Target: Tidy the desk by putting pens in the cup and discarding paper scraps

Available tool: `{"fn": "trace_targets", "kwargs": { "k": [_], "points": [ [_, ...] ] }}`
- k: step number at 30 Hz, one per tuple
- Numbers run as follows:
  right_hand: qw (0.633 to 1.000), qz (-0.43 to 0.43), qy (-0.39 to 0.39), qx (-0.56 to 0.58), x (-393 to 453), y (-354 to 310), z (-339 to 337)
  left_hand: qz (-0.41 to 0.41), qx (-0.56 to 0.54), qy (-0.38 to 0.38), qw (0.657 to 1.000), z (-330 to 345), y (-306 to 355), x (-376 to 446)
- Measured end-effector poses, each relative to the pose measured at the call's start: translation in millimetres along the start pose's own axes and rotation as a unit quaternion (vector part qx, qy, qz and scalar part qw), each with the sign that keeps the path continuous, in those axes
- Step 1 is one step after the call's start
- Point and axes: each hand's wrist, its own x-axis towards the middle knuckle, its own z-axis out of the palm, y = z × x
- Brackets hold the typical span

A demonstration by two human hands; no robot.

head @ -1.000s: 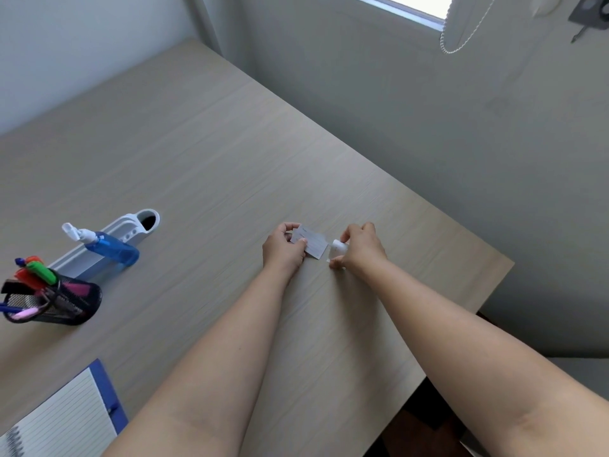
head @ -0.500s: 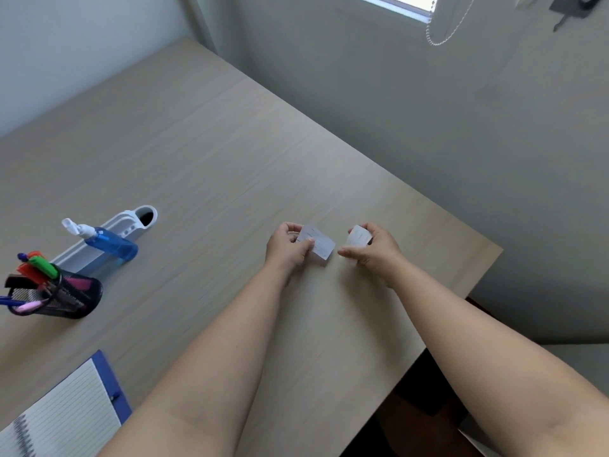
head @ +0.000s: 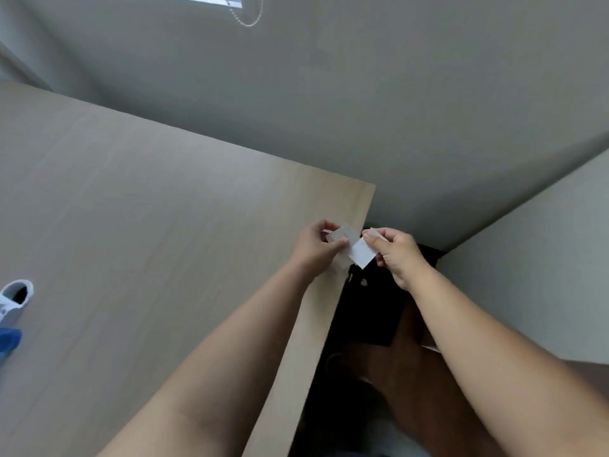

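Now, left hand (head: 313, 250) grip pinching grey scrap (head: 342, 235), right hand (head: 397, 255) grip pinching white scrap (head: 362, 253), scraps touching

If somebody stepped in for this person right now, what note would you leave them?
Left hand: pinching a paper scrap over the desk's right edge.
Right hand: pinching a second scrap, just past that edge, above the dark gap beside the desk.
Done: both scraps are off the desk.
Left: drop them in a bin; none is clearly visible. The pen cup is out of view, so check it.
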Motion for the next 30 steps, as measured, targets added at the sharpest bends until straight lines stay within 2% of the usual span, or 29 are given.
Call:
{"fn": "trace_targets", "kwargs": {
  "k": [2, 5, 9, 14, 19, 26, 30],
  "points": [
    [0.999, 0.008, 0.026, 0.020, -4.6, 6.1, -30.4, 0.015, 0.047, -0.032, 0.998, 34.0, 3.8, -0.2],
    [0.998, 0.026, 0.048, 0.026, 1.3, 24.9, -69.7, 0.053, 0.151, -0.024, 0.987, 71.6, 4.5, 0.9],
    [0.996, 0.059, 0.056, -0.041, 21.7, 66.5, -110.6, 0.013, 0.210, -0.009, 0.978, 110.5, -8.9, 0.3],
    [0.986, 0.115, -0.002, -0.118, 48.1, 118.0, -130.2, -0.074, 0.185, -0.004, 0.980, 145.0, -58.6, 16.1],
    [0.975, 0.133, -0.007, -0.178, 90.3, 172.8, -125.7, -0.162, 0.113, 0.015, 0.980, 164.0, -120.7, 45.3],
    [0.963, 0.152, -0.009, -0.223, 139.4, 247.9, -119.8, -0.180, 0.182, 0.051, 0.965, 173.1, -199.5, 85.8],
    [0.960, 0.209, -0.057, -0.177, 151.1, 273.3, -118.4, -0.192, 0.237, 0.015, 0.952, 174.2, -223.9, 97.3]
  ]
}}
